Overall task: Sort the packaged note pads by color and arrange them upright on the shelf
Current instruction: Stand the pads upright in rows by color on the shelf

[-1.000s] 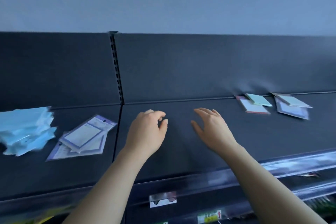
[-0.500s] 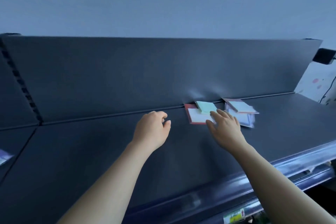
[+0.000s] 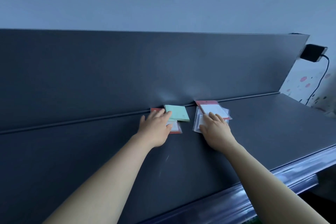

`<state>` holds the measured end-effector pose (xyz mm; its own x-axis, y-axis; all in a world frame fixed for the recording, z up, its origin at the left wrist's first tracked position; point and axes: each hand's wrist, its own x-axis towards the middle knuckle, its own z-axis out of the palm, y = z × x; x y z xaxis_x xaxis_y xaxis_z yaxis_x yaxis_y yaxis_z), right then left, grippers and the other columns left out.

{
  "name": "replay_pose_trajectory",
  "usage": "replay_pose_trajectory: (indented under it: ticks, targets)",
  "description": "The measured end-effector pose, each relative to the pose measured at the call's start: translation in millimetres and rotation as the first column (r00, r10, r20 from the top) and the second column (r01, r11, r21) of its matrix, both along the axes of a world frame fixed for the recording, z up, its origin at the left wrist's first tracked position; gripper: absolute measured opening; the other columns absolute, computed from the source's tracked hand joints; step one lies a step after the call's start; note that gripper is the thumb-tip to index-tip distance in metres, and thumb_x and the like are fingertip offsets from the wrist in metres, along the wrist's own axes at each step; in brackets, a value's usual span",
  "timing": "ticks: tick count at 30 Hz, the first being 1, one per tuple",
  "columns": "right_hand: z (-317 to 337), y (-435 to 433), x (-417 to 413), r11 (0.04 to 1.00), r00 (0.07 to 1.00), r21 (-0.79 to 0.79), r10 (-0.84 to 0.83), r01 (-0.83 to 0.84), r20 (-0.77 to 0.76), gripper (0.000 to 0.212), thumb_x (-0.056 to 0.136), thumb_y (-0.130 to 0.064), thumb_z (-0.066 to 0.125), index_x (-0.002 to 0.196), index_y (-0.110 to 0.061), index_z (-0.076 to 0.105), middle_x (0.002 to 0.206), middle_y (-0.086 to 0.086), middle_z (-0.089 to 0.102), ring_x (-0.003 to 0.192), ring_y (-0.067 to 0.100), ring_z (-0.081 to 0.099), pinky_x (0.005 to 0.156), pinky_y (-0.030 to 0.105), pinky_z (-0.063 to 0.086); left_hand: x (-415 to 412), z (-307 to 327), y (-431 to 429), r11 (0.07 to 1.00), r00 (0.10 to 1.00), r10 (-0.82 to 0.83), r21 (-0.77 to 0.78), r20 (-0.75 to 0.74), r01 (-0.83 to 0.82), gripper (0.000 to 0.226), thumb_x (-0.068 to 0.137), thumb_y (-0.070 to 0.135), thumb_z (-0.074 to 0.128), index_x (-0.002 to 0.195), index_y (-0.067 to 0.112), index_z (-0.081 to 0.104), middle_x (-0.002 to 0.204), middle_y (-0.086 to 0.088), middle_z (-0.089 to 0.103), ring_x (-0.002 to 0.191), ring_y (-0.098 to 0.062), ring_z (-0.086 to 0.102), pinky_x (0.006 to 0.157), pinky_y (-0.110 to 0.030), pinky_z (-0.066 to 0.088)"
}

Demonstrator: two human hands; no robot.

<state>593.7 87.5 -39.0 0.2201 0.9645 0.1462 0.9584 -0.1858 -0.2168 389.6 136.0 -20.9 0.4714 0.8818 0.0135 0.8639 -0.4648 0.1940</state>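
Two bare forearms reach across a dark shelf (image 3: 91, 160). The left hand (image 3: 156, 127) lies flat, fingers straight, on a red-edged pack (image 3: 175, 127), its fingertips touching a green note pad (image 3: 177, 113) stacked on top. The right hand (image 3: 215, 131), fingers spread and gripping nothing, presses on a loose pile of clear-wrapped packs (image 3: 197, 122) topped by a red-bordered pad (image 3: 214, 109), probably to gather them for sorting. Everything lies flat near the back panel (image 3: 127, 71); nothing stands upright yet.

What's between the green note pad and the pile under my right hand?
Nothing: the head view shows bare shelf between the green note pad and the right hand's pile.
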Motion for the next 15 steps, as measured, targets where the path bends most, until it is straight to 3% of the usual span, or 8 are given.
replay_pose_trajectory:
  ticks: [4, 10, 13, 15]
  targets:
    - [3, -9, -10, 0.991, 0.992, 0.060, 0.121, -0.118, -0.035, 0.040, 0.096, -0.014, 0.042, 0.135, -0.015, 0.049, 0.142, 0.000, 0.046, 0.133, 0.023, 0.035, 0.106, 0.032, 0.028, -7, -8, -9, 0.999, 0.997, -0.001, -0.037, -0.074, -0.002, 0.048, 0.104, 0.034, 0.024, 0.151, 0.029, 0.016, 0.158, 0.011, 0.017, 0.146, -0.015, 0.010, 0.116, -0.054, 0.009]
    - [1, -20, -42, 0.952, 0.949, 0.147, 0.288, -0.268, -0.130, 0.043, 0.087, 0.000, 0.044, 0.122, -0.016, 0.063, 0.128, 0.000, 0.061, 0.123, 0.023, 0.046, 0.101, 0.030, 0.036, -46, 0, -30, 0.998, 0.996, 0.047, -0.037, -0.074, -0.049, 0.048, 0.104, 0.037, 0.028, 0.151, 0.030, 0.020, 0.159, 0.015, 0.015, 0.146, -0.009, 0.011, 0.118, -0.049, 0.006]
    - [3, -21, -47, 0.954, 0.920, 0.195, 0.275, -0.226, -0.280, 0.036, 0.092, -0.006, 0.047, 0.121, -0.018, 0.065, 0.127, -0.002, 0.062, 0.120, 0.019, 0.051, 0.095, 0.021, 0.036, -66, 6, -39, 0.990, 0.994, 0.095, -0.099, -0.048, -0.100, 0.048, 0.102, 0.037, 0.035, 0.149, 0.031, 0.027, 0.157, 0.014, 0.021, 0.145, -0.011, 0.016, 0.118, -0.045, 0.013]
    - [5, -17, -45, 0.967, 0.918, 0.224, 0.195, -0.122, -0.346, 0.032, 0.094, -0.016, 0.051, 0.124, -0.016, 0.063, 0.133, 0.001, 0.057, 0.124, 0.021, 0.048, 0.098, 0.023, 0.034, -73, 10, -42, 0.982, 0.987, 0.161, -0.107, 0.017, -0.158, 0.040, 0.099, 0.039, 0.041, 0.138, 0.028, 0.047, 0.148, 0.008, 0.040, 0.136, -0.018, 0.036, 0.110, -0.040, 0.031]
